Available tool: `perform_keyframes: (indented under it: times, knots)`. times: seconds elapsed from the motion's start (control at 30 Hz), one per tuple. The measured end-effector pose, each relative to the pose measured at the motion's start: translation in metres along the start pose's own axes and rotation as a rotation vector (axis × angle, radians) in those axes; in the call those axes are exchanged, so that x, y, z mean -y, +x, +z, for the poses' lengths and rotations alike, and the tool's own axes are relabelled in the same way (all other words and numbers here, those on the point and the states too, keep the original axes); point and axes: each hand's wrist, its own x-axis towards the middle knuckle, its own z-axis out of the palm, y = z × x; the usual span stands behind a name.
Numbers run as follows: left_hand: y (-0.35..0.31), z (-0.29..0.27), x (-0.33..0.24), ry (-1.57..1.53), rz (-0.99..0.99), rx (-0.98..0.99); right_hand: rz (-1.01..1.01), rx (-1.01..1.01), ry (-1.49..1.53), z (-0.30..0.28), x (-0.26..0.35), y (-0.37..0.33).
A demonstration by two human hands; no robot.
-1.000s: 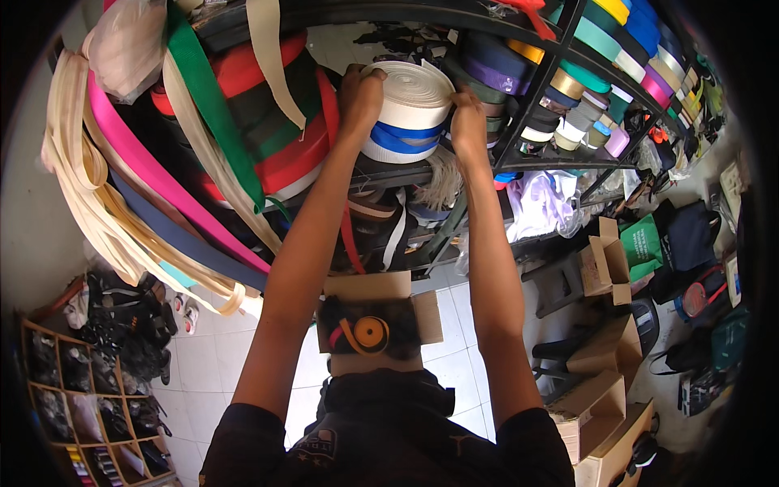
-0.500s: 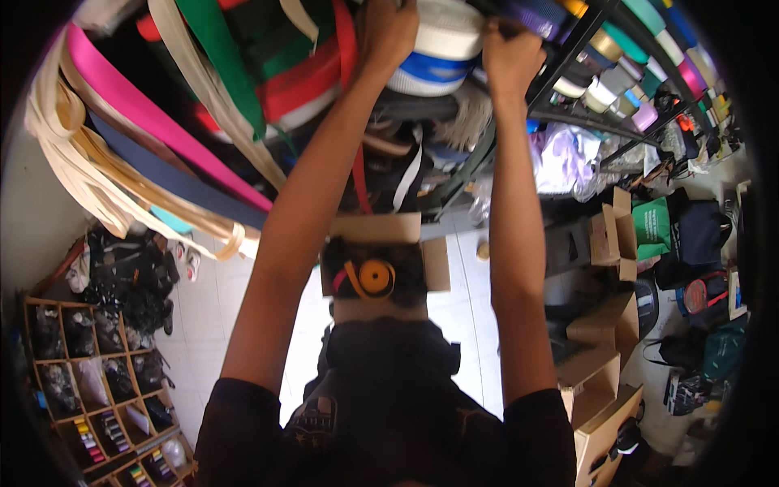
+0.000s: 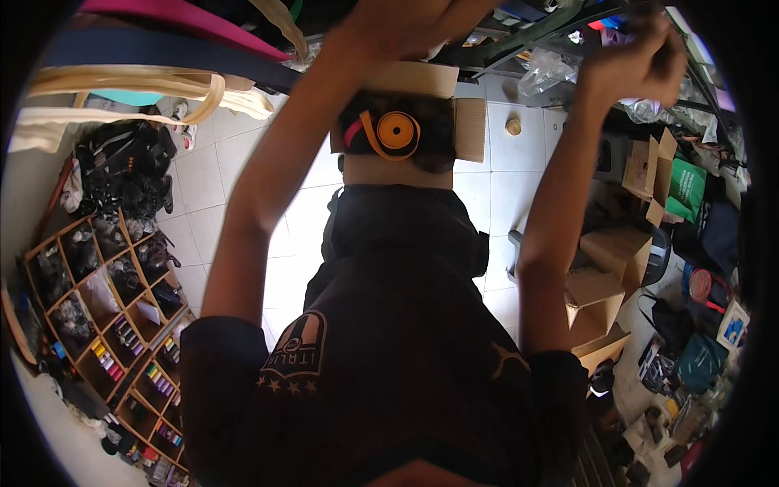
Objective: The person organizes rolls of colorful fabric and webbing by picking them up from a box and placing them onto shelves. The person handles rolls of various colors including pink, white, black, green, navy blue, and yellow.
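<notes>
Both my arms reach up over my head toward the metal shelf rack. My left hand sits at the very top edge, mostly cut off, so what it holds is hidden. My right hand is up by the rack's edge with its fingers curled; I cannot make out anything in it. No roll of webbing shows between the hands. Below them, on the tiled floor, an open cardboard box holds an orange roll of strap.
Pink, navy and cream straps hang at the upper left. A wooden cubby shelf with small items stands at the lower left, black bags above it. Open cardboard boxes, a green bag and clutter fill the right.
The view has tipped down, so the white roll that both hands gripped on the shelf has left the picture. The hands now sit at the top edge and more floor shows.
</notes>
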Motion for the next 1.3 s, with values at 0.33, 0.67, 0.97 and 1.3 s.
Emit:
perform_keyframes:
  times: [0.33,0.67,0.97,1.3]
  knots:
    - [-0.303,-0.1,-0.052,-0.028,-1.507,0.511,0.816,0.966,-0.483,-0.16,-0.101,-0.309]
    - [-0.339,-0.119,-0.067,-0.032,-1.563,0.74,0.504,1.691,-0.845,-0.163,-0.134,-0.369]
    - [-0.36,-0.115,-0.07,0.173,-1.361,0.573,0.482,1.688,-0.886,-0.163,-0.138,-0.373]
    - [-0.349,-0.053,0.016,0.185,-1.296,0.621,0.973,1.318,-0.453,-0.136,-0.137,-0.378]
